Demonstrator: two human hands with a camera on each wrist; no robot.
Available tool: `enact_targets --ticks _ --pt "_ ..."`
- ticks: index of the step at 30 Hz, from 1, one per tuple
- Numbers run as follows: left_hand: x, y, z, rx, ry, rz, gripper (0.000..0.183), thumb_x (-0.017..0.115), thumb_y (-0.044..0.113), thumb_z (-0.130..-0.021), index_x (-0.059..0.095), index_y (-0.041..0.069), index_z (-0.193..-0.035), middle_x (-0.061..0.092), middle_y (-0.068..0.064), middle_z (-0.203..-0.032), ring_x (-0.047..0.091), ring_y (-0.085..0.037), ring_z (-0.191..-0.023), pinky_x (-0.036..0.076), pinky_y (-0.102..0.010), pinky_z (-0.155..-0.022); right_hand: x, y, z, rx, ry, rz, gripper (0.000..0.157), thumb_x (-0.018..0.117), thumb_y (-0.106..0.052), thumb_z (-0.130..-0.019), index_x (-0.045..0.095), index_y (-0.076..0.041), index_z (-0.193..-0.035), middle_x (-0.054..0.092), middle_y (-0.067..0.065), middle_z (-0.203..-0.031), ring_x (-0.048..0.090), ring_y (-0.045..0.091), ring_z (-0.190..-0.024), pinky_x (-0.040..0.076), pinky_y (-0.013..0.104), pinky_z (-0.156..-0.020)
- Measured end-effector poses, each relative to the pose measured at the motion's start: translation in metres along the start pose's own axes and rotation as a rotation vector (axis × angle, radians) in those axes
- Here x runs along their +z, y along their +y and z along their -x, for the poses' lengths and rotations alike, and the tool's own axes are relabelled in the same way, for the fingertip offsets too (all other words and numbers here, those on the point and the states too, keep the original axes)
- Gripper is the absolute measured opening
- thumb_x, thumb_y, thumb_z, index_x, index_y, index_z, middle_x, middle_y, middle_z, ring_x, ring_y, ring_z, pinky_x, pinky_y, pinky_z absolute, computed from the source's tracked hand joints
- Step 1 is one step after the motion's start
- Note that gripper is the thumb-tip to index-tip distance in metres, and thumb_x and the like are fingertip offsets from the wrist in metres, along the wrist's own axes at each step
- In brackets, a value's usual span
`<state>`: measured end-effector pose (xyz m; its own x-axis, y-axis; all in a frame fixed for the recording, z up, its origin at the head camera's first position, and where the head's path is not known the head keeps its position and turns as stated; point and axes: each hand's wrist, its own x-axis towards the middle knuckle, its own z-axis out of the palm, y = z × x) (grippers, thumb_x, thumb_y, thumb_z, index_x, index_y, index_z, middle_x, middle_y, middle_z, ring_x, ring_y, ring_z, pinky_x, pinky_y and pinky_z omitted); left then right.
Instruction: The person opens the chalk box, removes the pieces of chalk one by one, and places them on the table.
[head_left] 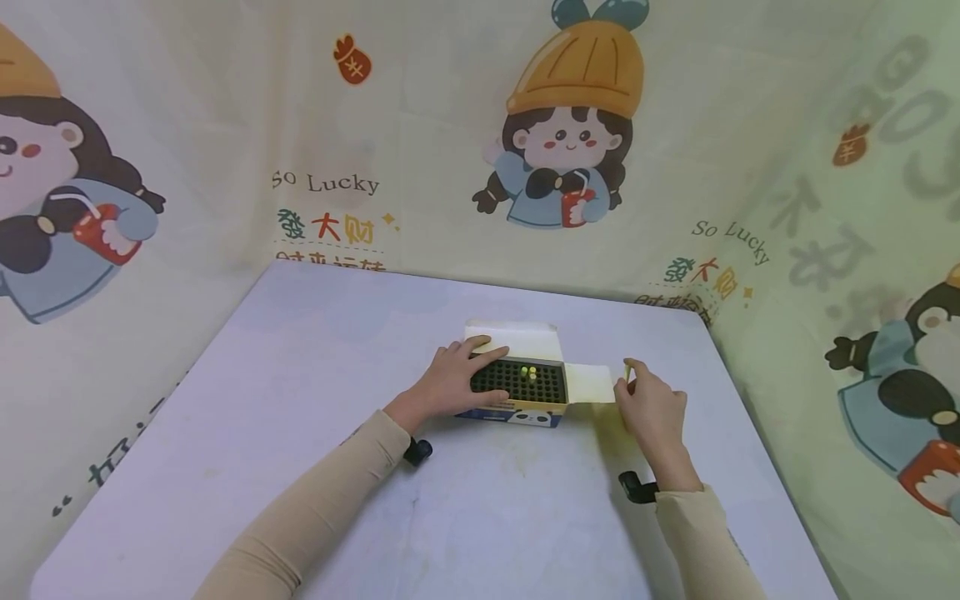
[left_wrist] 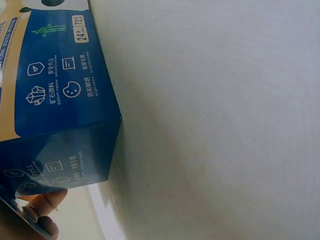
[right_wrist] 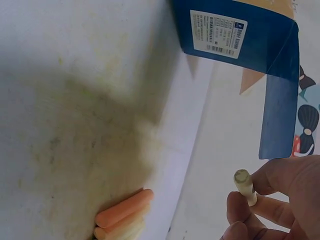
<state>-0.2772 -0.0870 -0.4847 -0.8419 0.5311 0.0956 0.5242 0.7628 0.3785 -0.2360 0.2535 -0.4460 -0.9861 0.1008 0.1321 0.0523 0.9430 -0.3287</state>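
A blue and cream chalk box (head_left: 517, 417) stands on the table with its top lid raised at the back and its right end flap (head_left: 590, 383) folded out. Inside is a dark tray (head_left: 551, 392) of round holes, where several yellow chalk tips (head_left: 528, 372) stick up. The left hand (head_left: 442, 382) grips the box at its left end, thumb toward the front and fingers across the back; in the left wrist view its fingertips (left_wrist: 47, 204) show beyond the box end. Just right of the flap, the right hand (head_left: 654, 408) pinches a pale yellow chalk stick (right_wrist: 245, 186), held upright above the table.
An orange chalk stick (right_wrist: 125, 207) and a pale yellowish one lie side by side on the table in the right wrist view. The white table (head_left: 315, 350) meets a printed cloth backdrop (head_left: 427, 167) at the back and sides.
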Motion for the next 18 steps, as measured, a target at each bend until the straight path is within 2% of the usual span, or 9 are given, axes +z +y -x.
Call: enact_targets --ticks 7,18 --pt "-0.001 0.002 0.000 -0.008 -0.002 -0.001 0.083 0.056 0.076 -0.093 0.030 0.041 -0.163 0.026 -0.006 -0.169 0.043 -0.034 -0.140 0.036 -0.057 -0.105 0.005 0.003 0.002 0.018 -0.034 0.015 0.045 0.050 -0.024 -0.106 0.053 -0.008 -0.147 0.077 0.013 -0.097 0.070 0.036 -0.083 0.040 0.066 -0.087" --pt "0.000 0.001 0.001 0.004 0.007 -0.001 0.083 0.056 0.076 -0.093 0.030 0.041 -0.163 0.027 -0.006 -0.169 0.043 -0.035 -0.140 0.036 -0.057 -0.105 0.016 0.012 0.009 0.036 -0.137 0.033 0.044 0.052 -0.022 -0.103 0.057 -0.009 -0.145 0.076 0.012 -0.098 0.067 0.032 -0.080 0.041 0.067 -0.087"
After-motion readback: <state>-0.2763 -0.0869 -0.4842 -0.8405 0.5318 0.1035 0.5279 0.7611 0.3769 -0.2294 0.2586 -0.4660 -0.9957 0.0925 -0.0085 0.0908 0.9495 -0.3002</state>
